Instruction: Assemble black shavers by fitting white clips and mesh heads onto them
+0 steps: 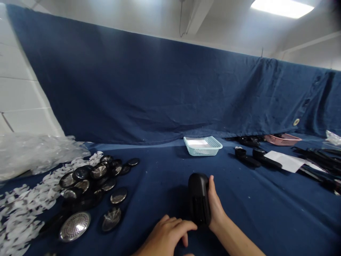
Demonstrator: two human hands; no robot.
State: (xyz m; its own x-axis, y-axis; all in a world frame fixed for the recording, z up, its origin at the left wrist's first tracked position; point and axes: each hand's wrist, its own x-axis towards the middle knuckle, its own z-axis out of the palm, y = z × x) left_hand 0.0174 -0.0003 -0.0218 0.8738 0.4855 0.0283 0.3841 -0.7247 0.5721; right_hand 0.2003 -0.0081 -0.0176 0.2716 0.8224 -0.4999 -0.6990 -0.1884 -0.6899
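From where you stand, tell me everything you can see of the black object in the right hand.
The black object is smooth and glossy, plastic-looking, elongated with a rounded far end. It is held above the blue cloth, the right hand gripping its right side. The left hand is at its lower left; actual contact is unclear.

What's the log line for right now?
right hand: grips black part | left hand: beside its lower end | basket: beyond, paper inside

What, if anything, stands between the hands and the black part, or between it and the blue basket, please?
Nothing visible: the right hand holds the black part, the left hand is right beside it, and only blue cloth shows up to the basket.
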